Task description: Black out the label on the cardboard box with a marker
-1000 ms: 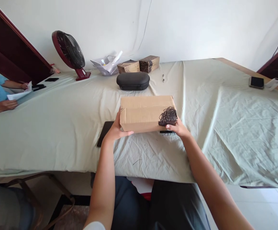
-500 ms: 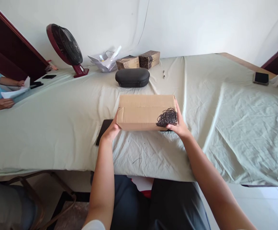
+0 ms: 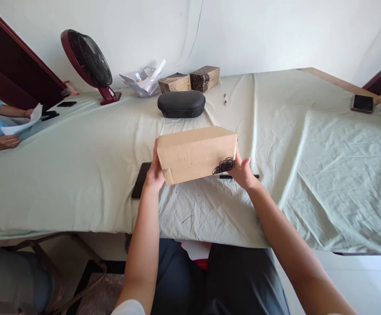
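Note:
A brown cardboard box (image 3: pixel 193 151) with a black scribbled patch at its lower right is held between my two hands over the table. My left hand (image 3: pixel 155 173) grips its left end, and my right hand (image 3: pixel 242 170) holds its right end with the thumb pointing up and away from the cardboard. The box is tilted, its left end lower in view. Behind my left hand lies a flat dark tablet-like thing (image 3: pixel 140 181), partly covered. Under the right hand a thin black pen-like stick (image 3: pixel 225 176) shows in part.
Beyond the box sit a black hard case (image 3: pixel 181 105), two patterned cardboard boxes (image 3: pixel 205 78), a basket of papers (image 3: pixel 142 85) and a fan (image 3: pixel 90 61). A small pen (image 3: pixel 225 99) lies to their right. At left, a person holds paper (image 3: pixel 22 124); at right, another hand is near a phone (image 3: pixel 361 104).
The box has turned and tilted in my hands, its left end now lower and another face showing. My right thumb has come off the front face.

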Demonstrator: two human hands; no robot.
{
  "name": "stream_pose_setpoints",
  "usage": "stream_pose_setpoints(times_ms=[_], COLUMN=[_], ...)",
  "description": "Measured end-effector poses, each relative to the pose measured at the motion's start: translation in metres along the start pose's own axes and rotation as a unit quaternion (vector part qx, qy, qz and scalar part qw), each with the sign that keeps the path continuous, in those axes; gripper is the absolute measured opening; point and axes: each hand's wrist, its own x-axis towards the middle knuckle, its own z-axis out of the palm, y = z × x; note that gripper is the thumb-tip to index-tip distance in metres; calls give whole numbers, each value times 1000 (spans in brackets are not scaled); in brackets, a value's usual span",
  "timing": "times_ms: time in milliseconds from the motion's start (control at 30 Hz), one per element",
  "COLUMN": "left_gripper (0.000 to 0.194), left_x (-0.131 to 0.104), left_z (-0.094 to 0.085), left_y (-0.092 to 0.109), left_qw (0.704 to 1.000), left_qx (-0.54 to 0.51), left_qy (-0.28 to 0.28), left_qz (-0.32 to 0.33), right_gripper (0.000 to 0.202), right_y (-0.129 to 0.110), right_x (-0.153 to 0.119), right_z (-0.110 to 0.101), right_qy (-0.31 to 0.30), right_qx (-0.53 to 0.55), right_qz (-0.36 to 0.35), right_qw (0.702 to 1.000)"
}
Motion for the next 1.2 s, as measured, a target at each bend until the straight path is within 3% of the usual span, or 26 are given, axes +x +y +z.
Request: stream_pose_setpoints(times_ms=[67, 167, 267, 367, 467, 567, 667, 800, 933, 1200], left_gripper=[91, 80, 76, 78, 85, 98, 106, 92, 89, 95], left_x=[0, 2, 4, 6, 6, 4, 1, -2, -2, 2], left_z=[2, 2, 1, 0, 1, 1, 1, 2, 1, 9], left_y=[-2, -4, -7, -7, -7, -9, -10, -9, -6, -5], left_qw=[997, 987, 981, 983, 990, 998, 996, 997, 998, 998], left_qx=[7, 27, 50, 49, 46, 50, 75, 80, 65, 53], left_qy=[-1, 12, 14, -1, -9, -18, -22, 6, 21, 3], left_qz=[72, 158, 187, 175, 133, 31, -37, -3, 5, 18], right_gripper=[93, 84, 75, 62, 54, 65, 83, 98, 88, 75], right_y=[0, -2, -4, -6, -5, -3, -3, -6, -5, 5], right_x=[1, 4, 5, 6, 7, 8, 8, 4, 0, 4], right_z=[2, -1, -4, -3, 0, 3, 2, -1, -2, -3], right_qy=[21, 57, 95, 122, 152, 190, 185, 109, 43, 99], right_qx=[58, 83, 82, 105, 117, 81, 67, 77, 42, 44], right_qz=[19, 51, 92, 115, 94, 39, 10, 34, 67, 102], right_qw=[998, 994, 988, 980, 977, 978, 980, 991, 996, 989])
